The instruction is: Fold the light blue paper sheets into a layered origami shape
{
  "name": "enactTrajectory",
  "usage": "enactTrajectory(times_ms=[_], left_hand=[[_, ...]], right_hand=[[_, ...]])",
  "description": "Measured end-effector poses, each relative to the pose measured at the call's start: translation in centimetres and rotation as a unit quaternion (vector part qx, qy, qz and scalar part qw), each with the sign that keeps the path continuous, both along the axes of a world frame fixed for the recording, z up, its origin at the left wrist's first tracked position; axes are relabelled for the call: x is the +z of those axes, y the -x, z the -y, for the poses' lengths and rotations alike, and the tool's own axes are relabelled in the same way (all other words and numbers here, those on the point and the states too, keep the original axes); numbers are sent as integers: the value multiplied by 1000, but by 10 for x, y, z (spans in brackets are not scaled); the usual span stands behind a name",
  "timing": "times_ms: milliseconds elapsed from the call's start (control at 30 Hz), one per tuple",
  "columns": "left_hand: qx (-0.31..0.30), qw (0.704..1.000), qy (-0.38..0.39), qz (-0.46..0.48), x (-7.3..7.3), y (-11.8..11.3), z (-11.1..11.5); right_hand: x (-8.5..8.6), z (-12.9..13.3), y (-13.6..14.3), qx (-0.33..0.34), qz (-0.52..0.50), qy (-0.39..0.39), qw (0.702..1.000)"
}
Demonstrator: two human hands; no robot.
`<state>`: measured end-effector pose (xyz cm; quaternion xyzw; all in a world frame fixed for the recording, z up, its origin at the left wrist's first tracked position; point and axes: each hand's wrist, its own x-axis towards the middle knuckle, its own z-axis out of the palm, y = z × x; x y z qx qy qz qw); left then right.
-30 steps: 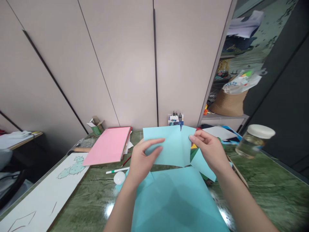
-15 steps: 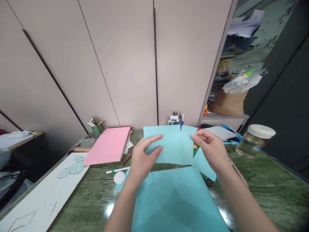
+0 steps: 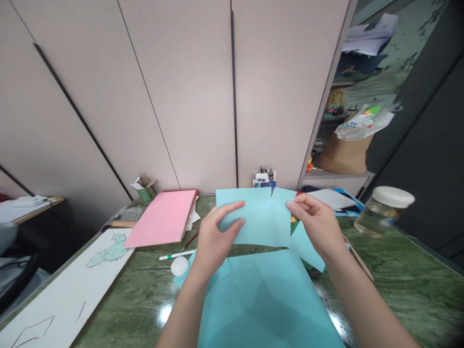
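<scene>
A small light-blue sheet of paper (image 3: 264, 224) stands up in front of me, with a narrow notch in its top edge toward the right. Thumb and fingers of my right hand (image 3: 317, 217) pinch its upper right edge. My left hand (image 3: 213, 237) is in front of the sheet's left part, thumb and index finger stretched apart; its other fingers are hidden. Below lies a large light-blue sheet (image 3: 264, 299) on the green marbled table. Another blue piece (image 3: 307, 246) rests under my right wrist, and more blue paper (image 3: 221, 273) is by my left forearm.
Left of my hands lie a white round object (image 3: 180, 266), a white marker (image 3: 177, 255) and a pink folder (image 3: 163, 216). A white board (image 3: 72, 280) bears a cactus drawing. A lidded jar (image 3: 380, 215) stands right. Pens (image 3: 264, 178) stand behind, before cabinet doors (image 3: 192, 96).
</scene>
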<state>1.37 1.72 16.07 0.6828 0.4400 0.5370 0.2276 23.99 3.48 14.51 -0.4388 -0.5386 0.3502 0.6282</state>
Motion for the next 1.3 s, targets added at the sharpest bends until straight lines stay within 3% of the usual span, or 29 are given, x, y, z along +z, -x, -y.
enactTrajectory(times_ms=[800, 900, 1133, 1300], left_hand=[[-1, 1000, 2, -5, 0, 0, 1], [4, 1000, -4, -12, 1, 1, 0], [6, 999, -4, -32, 3, 5, 0], [-21, 999, 11, -38, 5, 6, 1]], right_hand=[[0, -1, 3, -6, -18, -8, 1000], [-1, -1, 2, 16, -13, -2, 1000], [3, 0, 3, 138, 32, 38, 989], [2, 0, 8, 155, 46, 48, 986]])
